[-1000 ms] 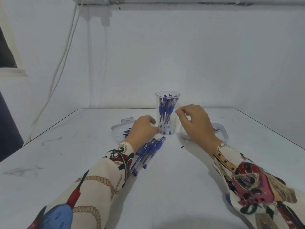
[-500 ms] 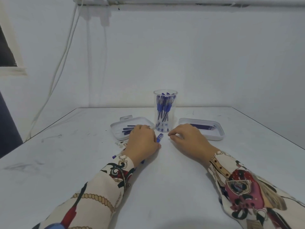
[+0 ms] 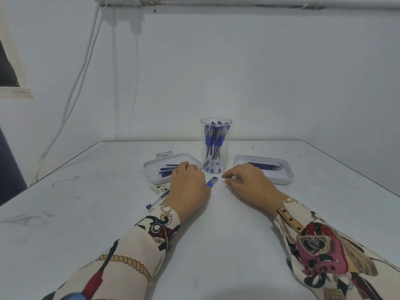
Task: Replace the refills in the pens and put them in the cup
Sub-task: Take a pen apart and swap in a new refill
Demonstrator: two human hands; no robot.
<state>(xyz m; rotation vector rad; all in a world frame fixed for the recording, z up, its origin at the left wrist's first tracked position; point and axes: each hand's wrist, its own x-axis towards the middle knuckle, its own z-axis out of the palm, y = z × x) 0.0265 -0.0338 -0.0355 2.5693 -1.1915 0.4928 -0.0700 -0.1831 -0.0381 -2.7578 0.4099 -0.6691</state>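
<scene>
Both hands sit low on my table (image 3: 216, 245): the left hand (image 3: 187, 189) curls over a bundle of pens (image 3: 158, 199), and the right hand (image 3: 249, 182) rests loosely curled, holding nothing. Just beyond stands the cup (image 3: 216, 146) of pens, between two trays of refills (image 3: 267, 166).

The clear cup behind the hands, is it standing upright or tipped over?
Upright. The clear cup stands on its base on the table, its open rim upward, blue pens inside.

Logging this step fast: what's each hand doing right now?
Left hand: lies over the pens on the table; whether it grips them cannot be told.
Right hand: open, fingers loosely curled, holding nothing.
</scene>
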